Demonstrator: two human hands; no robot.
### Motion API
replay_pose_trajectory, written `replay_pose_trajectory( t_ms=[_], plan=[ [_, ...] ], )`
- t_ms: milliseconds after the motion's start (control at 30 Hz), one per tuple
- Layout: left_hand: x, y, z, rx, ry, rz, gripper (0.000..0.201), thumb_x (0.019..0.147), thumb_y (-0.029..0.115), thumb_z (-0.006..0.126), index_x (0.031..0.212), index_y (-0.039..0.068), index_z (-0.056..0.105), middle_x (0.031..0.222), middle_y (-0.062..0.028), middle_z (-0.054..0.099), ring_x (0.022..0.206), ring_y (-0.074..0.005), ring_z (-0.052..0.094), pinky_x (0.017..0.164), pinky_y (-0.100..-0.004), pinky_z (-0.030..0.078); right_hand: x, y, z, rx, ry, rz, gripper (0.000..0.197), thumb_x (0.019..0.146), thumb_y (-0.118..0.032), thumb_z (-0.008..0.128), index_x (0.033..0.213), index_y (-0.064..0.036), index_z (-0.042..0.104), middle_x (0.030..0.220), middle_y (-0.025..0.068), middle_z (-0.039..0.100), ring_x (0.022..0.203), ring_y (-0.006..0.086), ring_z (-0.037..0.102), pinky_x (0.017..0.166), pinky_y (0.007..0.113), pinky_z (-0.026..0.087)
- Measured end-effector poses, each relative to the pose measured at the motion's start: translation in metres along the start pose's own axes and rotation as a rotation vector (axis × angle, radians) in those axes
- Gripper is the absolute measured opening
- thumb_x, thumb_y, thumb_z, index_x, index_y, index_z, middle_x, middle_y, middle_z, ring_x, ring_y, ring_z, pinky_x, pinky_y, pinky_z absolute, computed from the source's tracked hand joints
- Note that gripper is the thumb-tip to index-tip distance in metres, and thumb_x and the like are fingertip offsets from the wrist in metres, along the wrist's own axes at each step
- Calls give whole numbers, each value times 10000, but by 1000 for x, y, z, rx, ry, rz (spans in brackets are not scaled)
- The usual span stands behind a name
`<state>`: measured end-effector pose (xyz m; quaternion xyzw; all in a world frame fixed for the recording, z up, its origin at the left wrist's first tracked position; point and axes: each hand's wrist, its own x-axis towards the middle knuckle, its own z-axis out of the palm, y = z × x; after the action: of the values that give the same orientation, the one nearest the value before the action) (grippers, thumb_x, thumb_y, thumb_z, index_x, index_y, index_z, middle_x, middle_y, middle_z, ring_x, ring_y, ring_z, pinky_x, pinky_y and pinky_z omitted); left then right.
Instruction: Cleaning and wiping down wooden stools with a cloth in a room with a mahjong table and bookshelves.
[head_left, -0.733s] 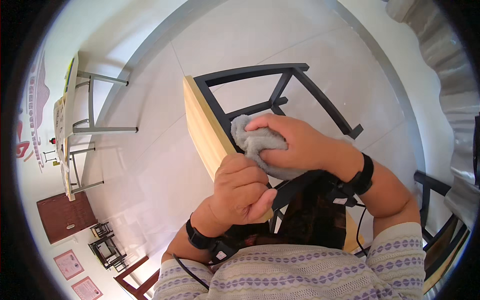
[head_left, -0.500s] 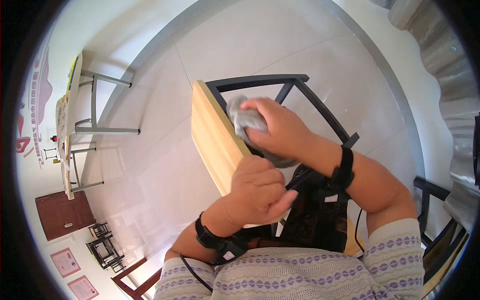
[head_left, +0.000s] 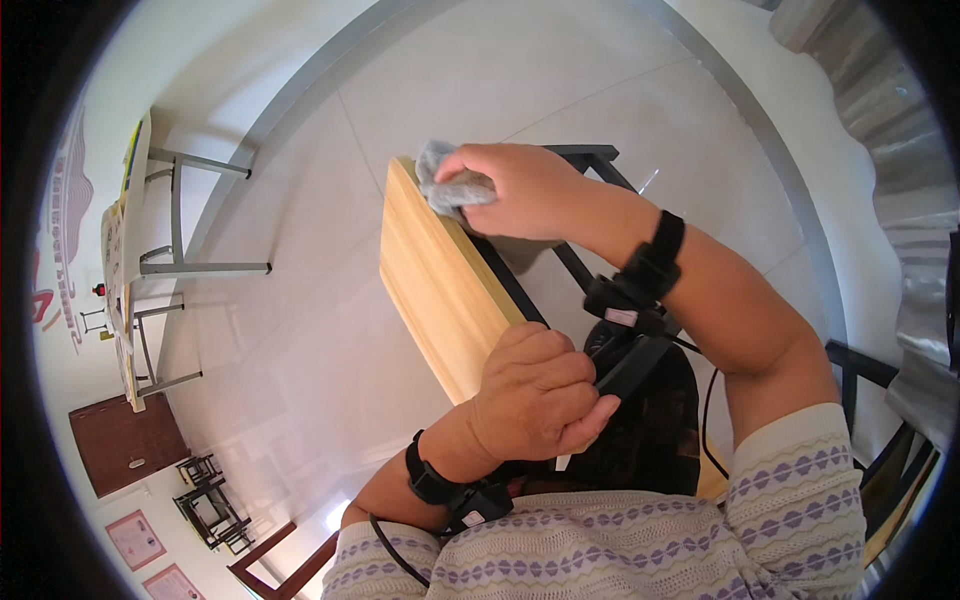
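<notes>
A stool-like piece with a pale wooden board and a black frame is tilted on its side before me. My right hand is closed around a grey cloth, pressed against the underside edge at the board's far end. At the near end, my left hand is clenched on the black frame beside the board. Its fingertips are mostly hidden under the palm. Part of the frame disappears behind my right hand and forearm.
A table with grey metal legs stands by the left wall. Stacked dark-framed stools sit near a brown door. Grey curtains hang at the right, above another dark frame. Pale tiles cover the floor.
My right hand and the cloth have moved up and left along the board to its far end. My left hand has moved slightly right and down, staying at the near end.
</notes>
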<state>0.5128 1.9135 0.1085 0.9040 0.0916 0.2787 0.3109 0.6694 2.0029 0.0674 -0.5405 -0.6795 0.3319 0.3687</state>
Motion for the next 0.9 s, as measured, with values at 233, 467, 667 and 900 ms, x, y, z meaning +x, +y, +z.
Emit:
replay_pose_trajectory(
  t_ms=[233, 467, 667, 900],
  plan=[
    [-4, 0, 12, 56, 82, -21, 183, 636, 109, 721, 620, 103, 539, 689, -16, 547, 636, -221, 513, 603, -350, 382, -87, -13, -24, 158, -224, -38, 337, 703, -146, 693, 1032, -126, 627, 948, 113, 662, 855, 287, 636, 736, 338, 490],
    [-5, 6, 13, 46, -17, -10, 173, 647, 111, 722, 628, 102, 550, 705, -18, 564, 645, -224, 522, 609, -352, 386, -99, -20, -55, 195, -427, 76, 320, 685, -166, 712, 992, -125, 632, 906, 89, 672, 823, 265, 640, 722, 323, 488],
    [-3, 3, 11, 26, -23, -27, 101, 698, 67, 649, 645, 69, 562, 704, -51, 585, 680, -262, 543, 621, -368, 409, -133, -7, -54, 260, -518, 149, 332, 670, -203, 714, 982, -129, 629, 870, 82, 670, 790, 272, 634, 703, 334, 486],
    [-3, -3, 2, 18, -60, -24, 184, 653, 96, 717, 608, 97, 538, 709, -20, 577, 675, -223, 546, 621, -357, 399, -134, -21, -69, 94, -672, 160, 379, 665, -243, 701, 1025, -142, 637, 946, 142, 669, 887, 325, 636, 761, 384, 494]
  ],
)
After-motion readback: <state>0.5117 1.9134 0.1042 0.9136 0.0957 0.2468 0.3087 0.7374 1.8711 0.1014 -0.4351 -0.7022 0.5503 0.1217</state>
